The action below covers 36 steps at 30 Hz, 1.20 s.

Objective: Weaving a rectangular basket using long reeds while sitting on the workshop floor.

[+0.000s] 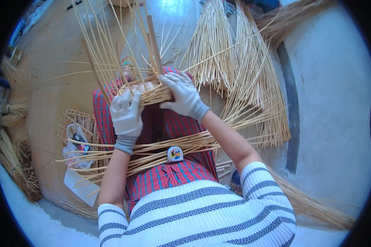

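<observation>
A small, partly woven wicker basket [157, 95] rests over my knees, with long upright canes [105, 49] and thicker sticks [153, 43] rising from its rim. My left hand [126, 115], in a white glove with a grey cuff, has its fingers curled over the basket's near left side. At the right corner, my gloved right hand [184, 95] grips the woven wall, fingers along the outside near a thick stick and thumb lower down. Its fingertips are partly hidden behind the weave.
Across my lap lies a bundle of loose canes [165, 151] with a white tape measure [175, 154] on it. Large cane bundles [243, 61] spread over the floor to the right. On the left are a plastic bag [79, 144] and a woven wicker panel [85, 120].
</observation>
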### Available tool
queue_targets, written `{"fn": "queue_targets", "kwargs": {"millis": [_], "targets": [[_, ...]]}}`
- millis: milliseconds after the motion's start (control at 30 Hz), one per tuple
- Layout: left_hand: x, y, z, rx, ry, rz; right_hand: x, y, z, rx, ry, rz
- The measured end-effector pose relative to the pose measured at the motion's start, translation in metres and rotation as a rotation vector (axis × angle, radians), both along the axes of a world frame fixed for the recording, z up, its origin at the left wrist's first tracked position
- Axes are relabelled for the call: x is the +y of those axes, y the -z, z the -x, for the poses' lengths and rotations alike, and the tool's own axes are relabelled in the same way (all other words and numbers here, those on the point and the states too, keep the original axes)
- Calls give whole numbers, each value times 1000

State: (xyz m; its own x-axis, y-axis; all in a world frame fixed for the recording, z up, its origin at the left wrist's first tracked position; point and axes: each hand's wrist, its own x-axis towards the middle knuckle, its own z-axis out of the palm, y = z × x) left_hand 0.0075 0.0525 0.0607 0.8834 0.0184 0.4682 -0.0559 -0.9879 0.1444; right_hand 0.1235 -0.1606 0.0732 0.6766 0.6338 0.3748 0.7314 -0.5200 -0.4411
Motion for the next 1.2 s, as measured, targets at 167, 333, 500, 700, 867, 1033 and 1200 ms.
{"fn": "queue_targets", "kwargs": {"millis": [167, 333, 500, 700, 867, 1033, 1200], "targets": [[-40, -29, -20, 37, 168, 25, -15, 25, -14, -120, -143, 20], [-31, 17, -45, -14, 188, 221, 5, 26, -17, -218, -148, 9], [-33, 9, -51, -8, 149, 170, 12, 24, -21, -192, -127, -17], [-38, 7, -46, -3, 252, 134, 0, 5, -34, -19, -249, 68], [-52, 0, -49, 55, 206, 142, 48, -11, -66, 1124, 0, -931], [-48, 2, -48, 100, 170, 92, 88, 1, -85, 1621, -151, -852], [-50, -1, -53, 64, 244, 149, 79, 28, -106, 1855, -637, -993]]}}
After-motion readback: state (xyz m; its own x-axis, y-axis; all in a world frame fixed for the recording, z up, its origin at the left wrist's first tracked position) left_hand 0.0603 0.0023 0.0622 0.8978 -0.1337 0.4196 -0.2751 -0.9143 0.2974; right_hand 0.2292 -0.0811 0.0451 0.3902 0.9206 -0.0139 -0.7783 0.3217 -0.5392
